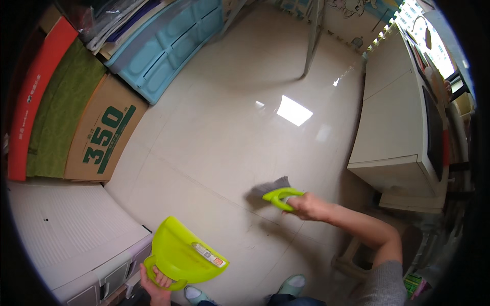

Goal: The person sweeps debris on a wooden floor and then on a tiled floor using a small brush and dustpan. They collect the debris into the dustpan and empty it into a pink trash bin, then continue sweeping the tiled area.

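My left hand (159,281) is closed around the handle of a lime-green dustpan (180,248), low on the left. A sticker bearing writing lies along the pan's straight edge. My right hand (306,206) grips the looped handle of a lime-green hand brush (278,195). Its grey bristles (270,186) point away from me, over the pale tile floor (214,153). Whether they touch the tiles I cannot tell. Small dark specks of debris (250,226) lie on the floor between brush and dustpan.
Cardboard boxes (118,126) and a light-blue plastic storage unit (168,49) line the left side. A white ribbed-top cabinet (69,225) stands near my left. To the right are a white desk cabinet (394,126) and a stool (352,260). Metal legs (312,46) rise at the far end.
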Tool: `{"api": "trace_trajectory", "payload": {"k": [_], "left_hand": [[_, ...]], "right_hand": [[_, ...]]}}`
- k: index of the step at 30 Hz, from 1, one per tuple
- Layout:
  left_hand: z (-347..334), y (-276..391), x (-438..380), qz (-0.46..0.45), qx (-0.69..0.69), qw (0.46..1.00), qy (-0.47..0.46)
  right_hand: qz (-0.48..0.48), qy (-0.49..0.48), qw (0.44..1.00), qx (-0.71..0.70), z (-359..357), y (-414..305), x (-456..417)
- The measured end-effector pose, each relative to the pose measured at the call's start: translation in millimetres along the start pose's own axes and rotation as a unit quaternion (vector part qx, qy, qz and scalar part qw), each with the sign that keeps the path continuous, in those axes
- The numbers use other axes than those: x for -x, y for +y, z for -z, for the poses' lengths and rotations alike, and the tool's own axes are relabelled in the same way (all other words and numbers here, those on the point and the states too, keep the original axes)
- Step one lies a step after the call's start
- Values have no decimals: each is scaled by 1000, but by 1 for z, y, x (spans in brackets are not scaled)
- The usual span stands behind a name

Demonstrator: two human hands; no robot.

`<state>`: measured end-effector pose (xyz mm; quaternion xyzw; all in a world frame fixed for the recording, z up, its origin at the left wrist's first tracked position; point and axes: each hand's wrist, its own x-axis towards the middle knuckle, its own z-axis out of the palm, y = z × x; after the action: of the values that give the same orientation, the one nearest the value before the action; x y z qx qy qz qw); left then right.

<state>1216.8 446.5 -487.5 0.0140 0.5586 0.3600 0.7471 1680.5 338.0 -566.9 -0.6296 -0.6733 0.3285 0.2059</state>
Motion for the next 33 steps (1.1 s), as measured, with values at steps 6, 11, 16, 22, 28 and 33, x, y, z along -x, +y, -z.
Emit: {"api": "trace_trajectory", "payload": {"k": [6,11,16,22,28,33], "left_hand": [[4,1,2,13,-4,1000,11],[9,3,4,2,6,1000,-1],[14,4,9,-7,18,1000,14],[16,1,3,7,27,1000,-8],[28,4,6,37,36,998,-22],[39,6,18,34,18,999,10]], "right_hand": [[-173,280,930,163,58,46,-55],[-236,345,898,139,89,104,-139],[-144,91,981,89,17,58,-173],[110,-67,991,-46,-35,-8,-64],[-12,8,999,43,-11,-35,-52],[-117,304,937,128,23,24,-139]]}}
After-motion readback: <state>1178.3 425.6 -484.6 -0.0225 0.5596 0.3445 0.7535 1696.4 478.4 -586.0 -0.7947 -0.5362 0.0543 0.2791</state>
